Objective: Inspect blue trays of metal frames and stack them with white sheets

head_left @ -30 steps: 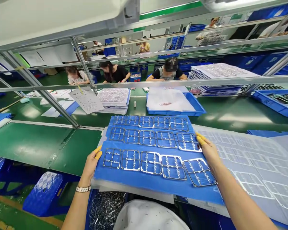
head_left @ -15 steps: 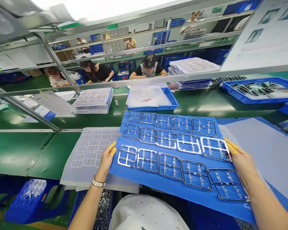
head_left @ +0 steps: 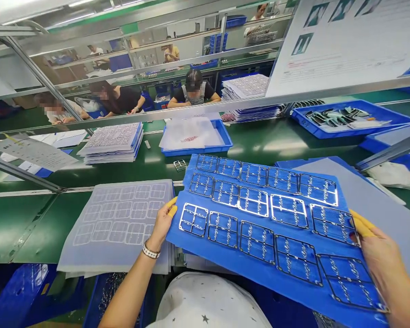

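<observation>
I hold a blue board (head_left: 259, 269) in the air, tilted down to the right, with several rows of shiny metal frames (head_left: 253, 202) lying on it. My left hand (head_left: 162, 223), with a yellow cot on the thumb, grips the board's left edge. My right hand (head_left: 382, 255), also with yellow finger cots, grips the right edge beside the outermost frames. To the left, under the board's corner, lies a stack of translucent sheets (head_left: 116, 228) with frames showing through.
A green conveyor table (head_left: 27, 218) runs across. On it are a blue tray with white sheets (head_left: 194, 136), a stack of sheets (head_left: 112, 143), a loose frame (head_left: 180, 165) and a blue bin of parts (head_left: 348, 118). A grey sheet (head_left: 379, 200) lies at the right. Other people work beyond the rails.
The blue board with frames has moved right and tilted more, uncovering the translucent stack at the left. Both hands kept their grip on its edges.
</observation>
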Demonstrator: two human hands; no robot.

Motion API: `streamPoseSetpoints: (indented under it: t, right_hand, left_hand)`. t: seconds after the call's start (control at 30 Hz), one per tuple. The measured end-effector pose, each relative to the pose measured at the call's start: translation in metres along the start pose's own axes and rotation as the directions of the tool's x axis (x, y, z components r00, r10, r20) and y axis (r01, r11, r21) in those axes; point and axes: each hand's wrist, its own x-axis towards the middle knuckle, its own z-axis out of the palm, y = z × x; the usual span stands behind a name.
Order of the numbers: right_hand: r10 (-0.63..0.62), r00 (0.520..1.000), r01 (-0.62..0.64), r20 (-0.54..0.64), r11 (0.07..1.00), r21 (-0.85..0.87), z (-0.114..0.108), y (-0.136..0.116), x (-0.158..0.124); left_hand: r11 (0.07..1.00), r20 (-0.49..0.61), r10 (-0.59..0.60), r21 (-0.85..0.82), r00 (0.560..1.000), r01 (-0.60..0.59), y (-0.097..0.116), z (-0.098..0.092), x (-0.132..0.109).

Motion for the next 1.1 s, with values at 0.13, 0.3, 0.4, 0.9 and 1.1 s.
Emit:
streamPoseSetpoints:
  t: [0.13,0.3,0.4,0.9,1.1]
  right_hand:
    - [-0.009,1.0,0.009,-0.009,1.0,-0.019,-0.002,0.002,0.008]
    - [-0.028,1.0,0.028,0.011,1.0,-0.006,0.007,0.001,0.018]
    - [-0.036,0.997,0.032,0.066,0.998,0.054,0.015,0.001,0.02]
    - [-0.062,0.968,0.041,0.244,0.995,0.09,0.056,-0.01,0.0]
    - [-0.001,0.972,-0.025,0.235,0.994,0.106,0.07,-0.013,-0.007]
  left_hand:
    - [1.0,0.008,0.015,0.009,1.0,-0.015,0.001,0.009,-0.003]
    - [1.0,-0.038,0.002,0.015,0.999,-0.001,-0.005,0.005,-0.007]
    - [0.999,-0.089,-0.032,0.003,0.996,0.032,-0.008,-0.002,-0.009]
    - [0.999,-0.195,-0.008,0.048,0.981,0.018,-0.007,-0.037,-0.03]
    - [1.0,-0.218,-0.003,0.026,0.976,0.009,-0.003,-0.039,-0.039]
